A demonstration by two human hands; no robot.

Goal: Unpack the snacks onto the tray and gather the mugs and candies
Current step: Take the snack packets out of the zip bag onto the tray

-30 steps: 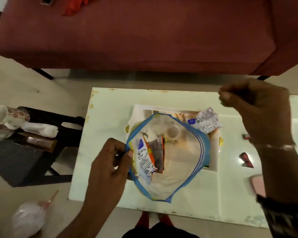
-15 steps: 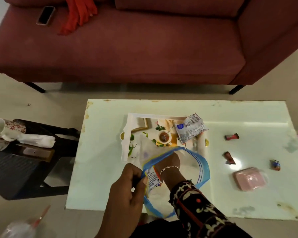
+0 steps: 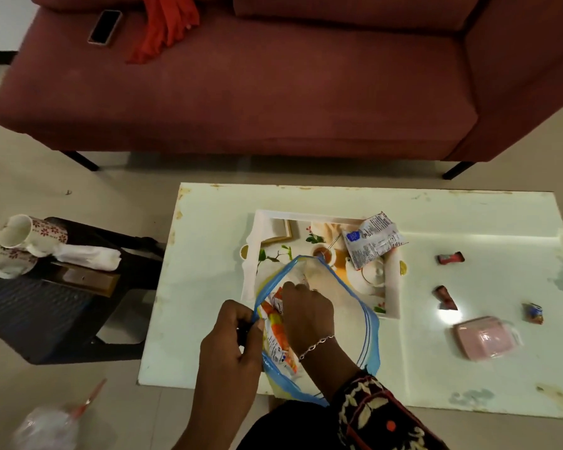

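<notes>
Pinching the rim of the clear bag (image 3: 345,319), the left hand (image 3: 233,339) holds it open on the table (image 3: 208,287). The right hand (image 3: 306,308), inside, grips an orange snack packet (image 3: 275,332). One packet (image 3: 372,240) rests on the tray (image 3: 252,280).

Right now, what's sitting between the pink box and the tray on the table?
In the head view, one red-wrapped candy lies on the table between the pink box and the tray. The rest of that stretch is bare tabletop.
</notes>
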